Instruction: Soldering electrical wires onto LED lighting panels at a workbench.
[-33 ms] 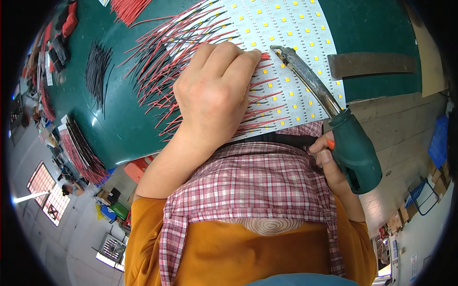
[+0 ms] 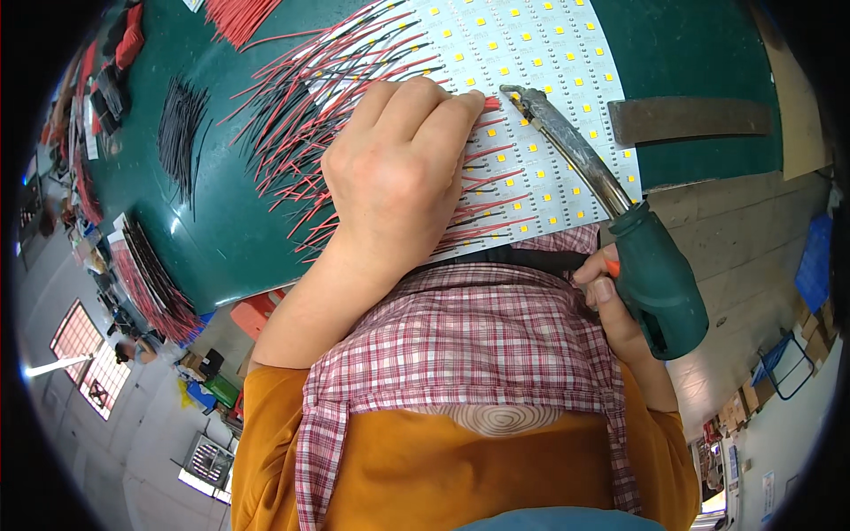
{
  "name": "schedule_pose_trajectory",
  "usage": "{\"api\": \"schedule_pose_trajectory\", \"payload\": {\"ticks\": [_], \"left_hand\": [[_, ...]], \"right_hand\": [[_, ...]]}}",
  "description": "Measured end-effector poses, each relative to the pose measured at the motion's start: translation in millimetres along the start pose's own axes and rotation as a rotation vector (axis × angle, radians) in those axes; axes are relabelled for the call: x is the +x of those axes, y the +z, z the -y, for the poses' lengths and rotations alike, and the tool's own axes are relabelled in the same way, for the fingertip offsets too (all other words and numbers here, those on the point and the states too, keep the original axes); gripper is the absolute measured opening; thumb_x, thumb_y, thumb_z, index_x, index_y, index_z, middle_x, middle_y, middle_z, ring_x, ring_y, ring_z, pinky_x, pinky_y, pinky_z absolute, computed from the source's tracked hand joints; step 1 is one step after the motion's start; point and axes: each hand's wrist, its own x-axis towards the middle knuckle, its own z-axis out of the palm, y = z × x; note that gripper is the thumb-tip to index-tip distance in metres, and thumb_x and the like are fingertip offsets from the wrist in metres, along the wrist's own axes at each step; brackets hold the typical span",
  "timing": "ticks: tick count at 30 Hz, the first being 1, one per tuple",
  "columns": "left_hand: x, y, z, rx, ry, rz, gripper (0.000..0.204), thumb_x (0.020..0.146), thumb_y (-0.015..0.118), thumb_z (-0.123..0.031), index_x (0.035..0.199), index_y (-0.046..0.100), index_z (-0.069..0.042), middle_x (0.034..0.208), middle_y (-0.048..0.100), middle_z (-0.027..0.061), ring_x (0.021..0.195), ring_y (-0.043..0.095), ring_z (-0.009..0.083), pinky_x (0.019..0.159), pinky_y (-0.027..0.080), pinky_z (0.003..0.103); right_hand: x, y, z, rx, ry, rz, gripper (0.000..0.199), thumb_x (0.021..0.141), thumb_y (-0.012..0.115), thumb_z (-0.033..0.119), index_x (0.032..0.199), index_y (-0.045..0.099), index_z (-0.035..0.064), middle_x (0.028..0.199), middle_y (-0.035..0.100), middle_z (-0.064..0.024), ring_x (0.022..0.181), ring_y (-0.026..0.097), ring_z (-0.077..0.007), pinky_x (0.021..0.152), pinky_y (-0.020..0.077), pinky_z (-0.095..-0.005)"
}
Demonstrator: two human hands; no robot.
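Note:
My left hand (image 2: 398, 173) is closed in a pinch over the LED circuit board (image 2: 567, 71), a white sheet with rows of yellow chips. Short red wires (image 2: 492, 104) stick out past its fingertips. In my right hand (image 2: 611, 301) is a soldering iron with a dark green handle (image 2: 660, 279); only some of the fingers show. Its bent, blackened metal tip (image 2: 522, 96) is over the board, just right of the pinched wires; contact cannot be made out. Many red and black wires (image 2: 292, 115) fan out leftward from the board, partly hidden under my left hand.
On the green table (image 2: 226, 239) lie a bundle of black wires (image 2: 181, 133), a red wire bundle (image 2: 239, 18) and a red-and-black bundle (image 2: 155, 279) at the left edge. A dark flat bar (image 2: 691, 120) lies right of the board. Far left, a person (image 2: 133, 351) is visible.

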Motion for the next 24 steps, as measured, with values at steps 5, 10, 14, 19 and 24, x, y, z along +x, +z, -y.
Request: {"api": "schedule_pose_trajectory", "payload": {"ticks": [5, 10, 14, 19, 24], "left_hand": [[1.5, -1.5, -2.8, 0.0, -0.001, 0.022, 0.022, 0.063, 0.066, -0.003, 0.084, 0.068, -0.009, 0.072, 0.055, 0.0021, 0.067, 0.055, 0.0197, 0.054, 0.046, 0.03], [1.4, -2.0, -4.2, 0.009, 0.01, 0.024, 0.022, 0.062, 0.065, -0.002, 0.083, 0.067, -0.008, 0.072, 0.054, 0.0023, 0.067, 0.055, 0.0199, 0.054, 0.046, 0.03], [3.3, -3.4, -4.5, 0.004, 0.008, 0.029, 0.022, 0.062, 0.065, -0.002, 0.083, 0.067, -0.008, 0.072, 0.053, 0.0024, 0.066, 0.054, 0.0201, 0.053, 0.046, 0.03], [3.5, -4.5, -4.0, 0.008, 0.003, 0.036, 0.021, 0.062, 0.065, -0.003, 0.083, 0.066, -0.008, 0.072, 0.053, 0.0024, 0.066, 0.054, 0.0202, 0.053, 0.045, 0.031], [8.8, -12.0, -13.2, 0.012, -0.064, 0.112, 0.021, 0.068, 0.067, 0.006, 0.085, 0.069, -0.006, 0.071, 0.058, 0.0049, 0.065, 0.057, 0.0209, 0.057, 0.046, 0.031]], "right_hand": [[-2.7, 4.6, 6.9, -0.117, 0.092, -0.094, 0.007, 0.08, 0.062, 0.0, 0.083, 0.063, 0.0052, 0.078, 0.066, -0.0049, 0.072, 0.062, -0.0155, 0.066, 0.0488, -0.0258], [-1.8, 0.8, 7.8, -0.215, 0.056, -0.053, 0.01, 0.078, 0.063, -0.001, 0.086, 0.063, 0.0047, 0.08, 0.066, -0.0041, 0.072, 0.063, -0.015, 0.066, 0.0494, -0.0247], [-3.8, -1.4, 6.0, -0.162, 0.097, -0.052, 0.01, 0.079, 0.063, 0.0, 0.088, 0.064, 0.0039, 0.081, 0.066, -0.0042, 0.074, 0.063, -0.0148, 0.068, 0.0491, -0.0251], [2.2, -4.1, 19.5, 0.047, 0.135, -0.035, 0.008, 0.082, 0.061, 0.001, 0.089, 0.063, 0.0018, 0.082, 0.064, -0.0062, 0.077, 0.059, -0.0166, 0.07, 0.0476, -0.0271], [1.5, -6.4, 10.2, -0.011, 0.008, 0.053, 0.022, 0.092, 0.05, 0.012, 0.11, 0.046, 0.0002, 0.085, 0.058, -0.0085, 0.065, 0.048, -0.0079, 0.062, 0.0444, -0.024]]}}
